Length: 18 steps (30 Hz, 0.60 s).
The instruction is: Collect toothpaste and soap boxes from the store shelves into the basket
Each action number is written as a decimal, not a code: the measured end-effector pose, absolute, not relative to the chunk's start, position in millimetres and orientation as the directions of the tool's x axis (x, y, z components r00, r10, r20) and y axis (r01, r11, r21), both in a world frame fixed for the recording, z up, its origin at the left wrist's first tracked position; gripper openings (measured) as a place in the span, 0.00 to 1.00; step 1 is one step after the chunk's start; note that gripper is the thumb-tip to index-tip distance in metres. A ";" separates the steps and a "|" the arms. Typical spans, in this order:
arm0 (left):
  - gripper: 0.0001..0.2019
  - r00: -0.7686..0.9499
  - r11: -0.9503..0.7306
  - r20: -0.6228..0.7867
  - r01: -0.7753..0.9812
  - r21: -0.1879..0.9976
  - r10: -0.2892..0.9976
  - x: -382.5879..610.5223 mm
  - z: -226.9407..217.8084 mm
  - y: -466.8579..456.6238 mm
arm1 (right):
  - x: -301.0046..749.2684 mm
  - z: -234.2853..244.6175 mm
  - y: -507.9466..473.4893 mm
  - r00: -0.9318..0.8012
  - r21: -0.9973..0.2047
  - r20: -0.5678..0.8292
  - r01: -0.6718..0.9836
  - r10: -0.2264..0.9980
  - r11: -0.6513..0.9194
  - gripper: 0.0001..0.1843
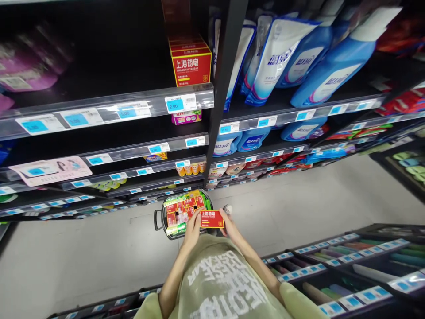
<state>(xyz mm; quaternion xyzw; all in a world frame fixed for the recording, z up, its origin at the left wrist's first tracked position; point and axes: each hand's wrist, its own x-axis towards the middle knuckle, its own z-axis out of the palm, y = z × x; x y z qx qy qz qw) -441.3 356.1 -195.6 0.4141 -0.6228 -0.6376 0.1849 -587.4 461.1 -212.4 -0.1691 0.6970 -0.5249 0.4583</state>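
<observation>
A red soap box [212,219] with white lettering and a yellow edge is held level in front of my body. My left hand [192,228] grips its left end and my right hand [229,226] its right end, with the fingers partly hidden behind it. Beyond my left hand, a dark basket [162,221] holds several red soap boxes [183,207] of the same look, laid among green and yellow packs. On the upper shelf ahead, a row of matching red boxes [192,68] stands beside the black upright.
Blue detergent bottles [332,79] and white-blue refill pouches [275,55] fill the shelf at right. Price labels line the shelf edge [109,113]. Grey floor [282,199] runs between the racks. Behind me is another low rack [348,274] with rolled goods.
</observation>
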 end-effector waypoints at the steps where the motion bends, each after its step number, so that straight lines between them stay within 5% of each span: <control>1: 0.26 -0.596 -0.143 -0.292 -0.284 0.948 -0.748 -441.9 -194.1 356.1 | -588.5 -212.9 460.1 -0.502 -0.878 -0.478 0.285 -0.720 0.385 0.36; 7: 0.23 -0.628 -0.043 -0.230 -0.299 0.953 -0.744 -447.7 -183.4 356.6 | -590.7 -211.5 456.6 -0.529 -0.856 -0.501 0.418 -0.685 0.304 0.34; 12: 0.28 -0.682 0.235 0.012 -0.236 0.943 -0.731 -452.5 -181.6 365.2 | -595.4 -205.5 457.9 -0.552 -0.883 -0.465 0.342 -0.692 0.320 0.36; 18: 0.34 -0.655 0.284 0.053 -0.253 0.925 -0.754 -460.0 -177.9 378.0 | -593.9 -196.7 456.9 -0.559 -0.927 -0.375 0.224 -0.740 0.301 0.32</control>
